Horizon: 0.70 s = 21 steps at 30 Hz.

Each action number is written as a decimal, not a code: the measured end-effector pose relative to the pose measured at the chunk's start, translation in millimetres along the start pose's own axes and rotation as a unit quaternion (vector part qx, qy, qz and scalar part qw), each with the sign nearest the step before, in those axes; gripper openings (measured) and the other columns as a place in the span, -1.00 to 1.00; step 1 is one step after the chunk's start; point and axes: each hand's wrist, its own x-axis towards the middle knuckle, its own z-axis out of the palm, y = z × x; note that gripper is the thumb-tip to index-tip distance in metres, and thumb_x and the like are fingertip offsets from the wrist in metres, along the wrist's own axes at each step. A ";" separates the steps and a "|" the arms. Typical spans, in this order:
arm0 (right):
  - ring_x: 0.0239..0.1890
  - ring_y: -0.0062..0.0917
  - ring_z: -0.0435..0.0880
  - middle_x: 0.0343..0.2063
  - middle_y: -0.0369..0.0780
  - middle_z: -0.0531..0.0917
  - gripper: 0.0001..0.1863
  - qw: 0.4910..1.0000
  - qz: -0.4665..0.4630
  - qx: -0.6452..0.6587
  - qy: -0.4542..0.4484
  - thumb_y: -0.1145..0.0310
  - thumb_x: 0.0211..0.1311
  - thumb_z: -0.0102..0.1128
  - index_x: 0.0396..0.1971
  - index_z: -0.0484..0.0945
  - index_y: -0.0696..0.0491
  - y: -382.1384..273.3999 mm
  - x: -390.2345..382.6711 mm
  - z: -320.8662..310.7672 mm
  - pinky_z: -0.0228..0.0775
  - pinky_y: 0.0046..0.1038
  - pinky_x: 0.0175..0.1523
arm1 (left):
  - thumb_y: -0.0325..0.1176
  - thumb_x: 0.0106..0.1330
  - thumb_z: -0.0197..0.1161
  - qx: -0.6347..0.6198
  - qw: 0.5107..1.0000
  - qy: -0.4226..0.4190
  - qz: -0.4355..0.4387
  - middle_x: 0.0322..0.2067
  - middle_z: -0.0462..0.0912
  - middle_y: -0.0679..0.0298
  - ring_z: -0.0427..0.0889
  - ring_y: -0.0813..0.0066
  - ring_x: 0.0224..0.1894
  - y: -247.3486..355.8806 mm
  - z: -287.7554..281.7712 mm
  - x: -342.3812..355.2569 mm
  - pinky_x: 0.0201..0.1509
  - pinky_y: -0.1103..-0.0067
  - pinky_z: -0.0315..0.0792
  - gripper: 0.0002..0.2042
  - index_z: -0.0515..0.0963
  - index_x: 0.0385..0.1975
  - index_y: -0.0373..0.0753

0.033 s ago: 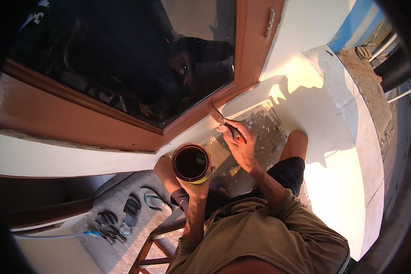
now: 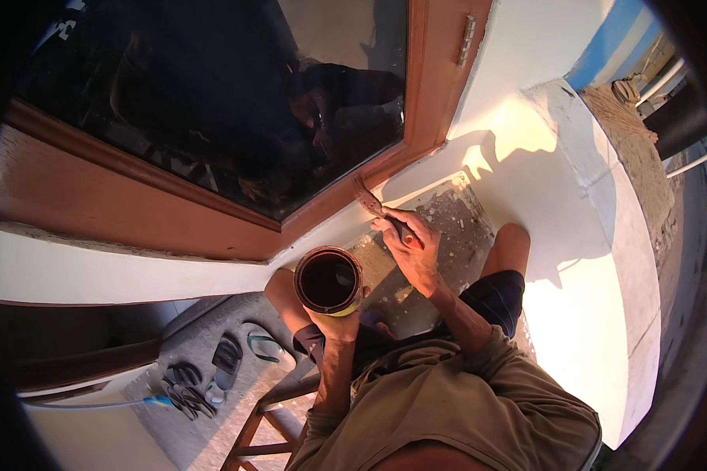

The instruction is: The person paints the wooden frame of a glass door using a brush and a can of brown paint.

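Note:
In my right hand [image 2: 413,245] is a paintbrush [image 2: 369,201], gripped by its handle with the fingers closed. Its bristles, coated in brown paint, touch or nearly touch the lower edge of the brown window frame [image 2: 330,202]. My left hand [image 2: 336,323] is wrapped around a paint can [image 2: 327,281], holding it upright and uncapped between my knees. Dark brown paint shows inside the can, and brown smears line its rim. Dark glass [image 2: 212,102] fills the frame and reflects a figure.
White wall [image 2: 133,271] borders the frame below. A paint-spattered slab [image 2: 456,224] lies beneath my right hand. Sandals and flip-flops [image 2: 269,345] rest on the floor at the lower left, beside a wooden stool [image 2: 263,447]. A sunlit white ledge [image 2: 581,337] runs along the right.
The brush head has shifted slightly left along the frame, its bristles tilting a little more. The can and my left hand have stayed put.

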 end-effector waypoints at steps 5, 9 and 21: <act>-0.19 -0.52 0.82 -0.21 -0.16 0.78 -0.69 0.996 0.073 0.048 0.028 0.68 0.28 0.29 0.02 0.61 0.20 11.4 13.5 -22.5 0.63 -0.55 -0.10 | 0.30 0.43 -0.03 -0.008 1.000 0.000 0.011 0.22 0.56 0.03 0.49 -0.11 0.30 -0.3 -1.3 -1.9 -0.03 0.04 0.63 -0.30 0.39 0.37 -0.10; -0.14 -0.39 0.82 -0.17 -0.08 0.77 -0.76 0.989 0.096 0.044 0.102 0.63 0.44 0.15 0.05 0.55 0.32 12.9 27.5 -38.8 0.62 -0.50 0.03 | 0.31 0.42 0.00 -0.004 1.000 0.000 0.014 0.23 0.56 0.02 0.49 -0.12 0.30 -3.6 1.8 -8.6 0.00 0.03 0.63 -0.29 0.38 0.37 -0.10; -0.22 -0.54 0.80 -0.24 -0.15 0.78 -0.65 0.999 0.001 -0.016 -0.035 0.59 0.24 0.40 0.03 0.65 0.14 7.2 27.9 -36.4 0.61 -0.54 -0.13 | 0.15 0.46 0.11 -0.162 0.982 -0.095 -0.022 0.43 0.28 -0.05 0.26 -0.14 0.46 -41.6 59.7 -49.1 0.12 -0.08 0.56 -0.38 0.30 0.44 0.02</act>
